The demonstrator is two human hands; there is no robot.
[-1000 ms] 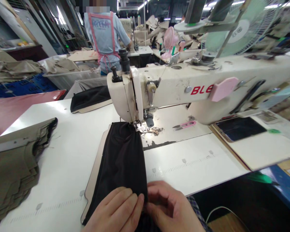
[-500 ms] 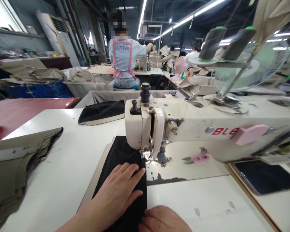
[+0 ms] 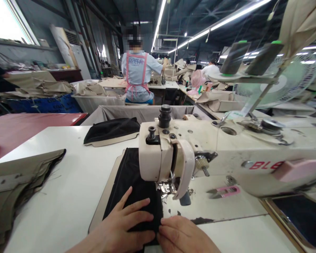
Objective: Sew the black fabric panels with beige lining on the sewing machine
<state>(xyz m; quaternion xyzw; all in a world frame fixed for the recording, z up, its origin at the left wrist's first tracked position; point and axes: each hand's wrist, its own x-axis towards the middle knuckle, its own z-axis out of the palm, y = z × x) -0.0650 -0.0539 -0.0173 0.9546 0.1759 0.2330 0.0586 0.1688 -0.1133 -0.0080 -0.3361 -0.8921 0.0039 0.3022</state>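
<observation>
Moved since one second ago: left hand [image 3: 129,225], from the near end of the black cloth piece [image 3: 137,181] to farther up its face, fingers now fanned; right hand [image 3: 180,233], up the edge, nearer the presser foot [image 3: 166,189]. Judged meaning: a flatter, steadier hold close to the foot.

Clock centred on the cloth, twelve pointing away from the wearer.

Black cloth piece, one: flat on the counter [image 3: 73,179], pale backing along its nine o'clock side, far right part reaching the foot at two o'clock; exact contact unclear.

Left grip: open, palm down, laid on the cloth.

Right grip: fingers together at the four o'clock edge; whether pinching, cannot tell.

Sewing machine [image 3: 234,153]: two o'clock. Pink-handled snips [image 3: 226,191]: three o'clock, on its bed. Phone [image 3: 302,218]: beyond these, past three.

Second black piece [image 3: 110,128]: eleven o'clock. Olive fabric stack [image 3: 23,186]: nine o'clock.

Co-worker [image 3: 137,72], seated: twelve o'clock, well apart.
</observation>
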